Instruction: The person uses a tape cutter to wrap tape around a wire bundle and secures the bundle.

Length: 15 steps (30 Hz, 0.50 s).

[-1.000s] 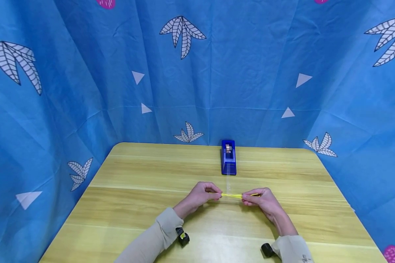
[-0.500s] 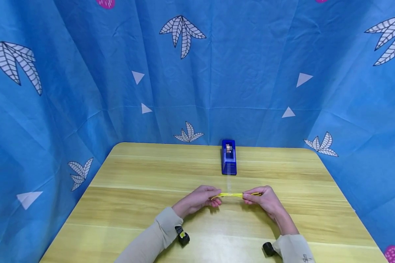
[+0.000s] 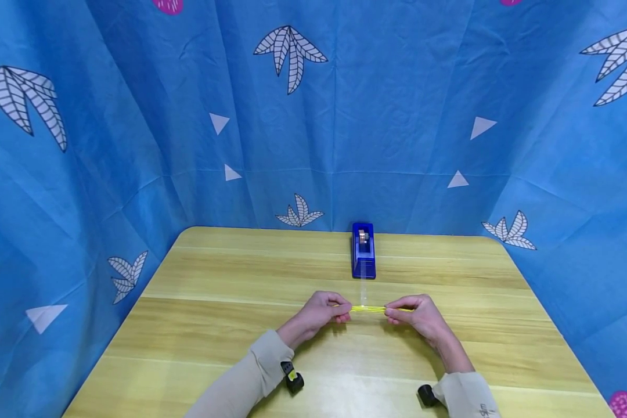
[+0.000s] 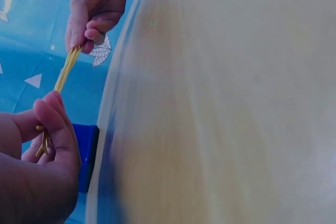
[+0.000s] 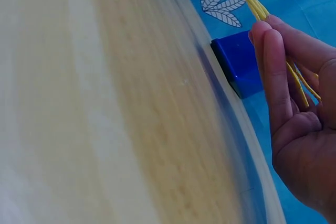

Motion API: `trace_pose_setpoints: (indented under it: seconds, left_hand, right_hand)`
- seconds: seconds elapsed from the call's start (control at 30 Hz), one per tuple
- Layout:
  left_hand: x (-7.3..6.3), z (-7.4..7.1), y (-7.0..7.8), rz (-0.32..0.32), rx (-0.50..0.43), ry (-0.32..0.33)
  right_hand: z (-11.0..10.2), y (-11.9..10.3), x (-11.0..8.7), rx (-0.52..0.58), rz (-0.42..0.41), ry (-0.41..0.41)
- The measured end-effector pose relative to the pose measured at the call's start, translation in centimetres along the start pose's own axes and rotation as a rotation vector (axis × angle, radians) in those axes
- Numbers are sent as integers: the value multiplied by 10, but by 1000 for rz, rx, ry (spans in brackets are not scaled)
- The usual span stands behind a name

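Observation:
A thin bundle of yellow cords [image 3: 368, 309] stretches between the two hands above the table. My left hand [image 3: 319, 312] pinches its left end between thumb and fingers; short cord ends poke out inside that hand [image 4: 58, 150] in the left wrist view. The other end is pinched by my right hand [image 3: 423, 320], and loose ends [image 5: 298, 81] trail toward the palm in the right wrist view. From the blue tape dispenser [image 3: 363, 268] a clear tape strip [image 3: 363, 290] runs toward me and meets the middle of the bundle.
The dispenser stands near the back edge of the wood-grain table [image 3: 230, 261], holding a tape roll [image 3: 363, 235]. A blue patterned curtain [image 3: 397, 116] hangs behind and along the sides. Each wrist carries a small black camera [image 3: 295, 383].
My left fingers have shifted their hold: half a second ago they lay lower with cord ends showing, and now the thumb covers that end. The right hand stays almost still.

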<state>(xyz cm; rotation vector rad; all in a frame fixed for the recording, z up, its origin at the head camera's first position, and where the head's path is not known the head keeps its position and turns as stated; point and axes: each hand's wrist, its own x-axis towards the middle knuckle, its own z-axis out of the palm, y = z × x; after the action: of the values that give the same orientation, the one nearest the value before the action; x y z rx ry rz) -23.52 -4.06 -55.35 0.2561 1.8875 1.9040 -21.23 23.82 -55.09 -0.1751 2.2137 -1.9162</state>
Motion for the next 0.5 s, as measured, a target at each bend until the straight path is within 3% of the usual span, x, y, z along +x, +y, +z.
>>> trace_pose_setpoints:
  seconds: [0.23,0.5]
  left_hand:
    - [-1,1,2,60,48,36]
    - [-6,2,9,115,179,68]
  right_hand:
    - [-2,1,1,92,41,-62]
    - [-8,1,4,148,126,-183]
